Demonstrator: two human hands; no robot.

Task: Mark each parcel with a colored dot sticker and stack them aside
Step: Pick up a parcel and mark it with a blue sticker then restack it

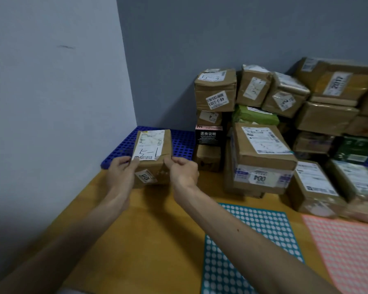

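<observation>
The small parcel (152,149), a brown carton with a white label hand-marked "5-1" on its top, sits between both hands, its far end over a blue perforated mat (181,141) and its near end over the wooden table (153,230). Whether it rests there or is held just clear, I cannot tell.

The left hand (120,172) grips the parcel's near left corner, with the thumb on the label's edge and the fingers curled round the side. The right hand (183,170) pinches the near right top edge, its fingers bunched and curled. Both forearms reach forward, almost straight.

Right of the parcel, a black box (208,134) with white print stands on the mat between brown cartons. Further right is a crowded pile of parcels (263,149), mostly brown and taped, with a green package (255,116) wedged in the middle.

Nearer the person than the parcel and to its right, a teal sticker sheet (253,240) lies flat on the table (the right forearm crosses it). A pink sticker sheet (344,251) lies beyond it.
</observation>
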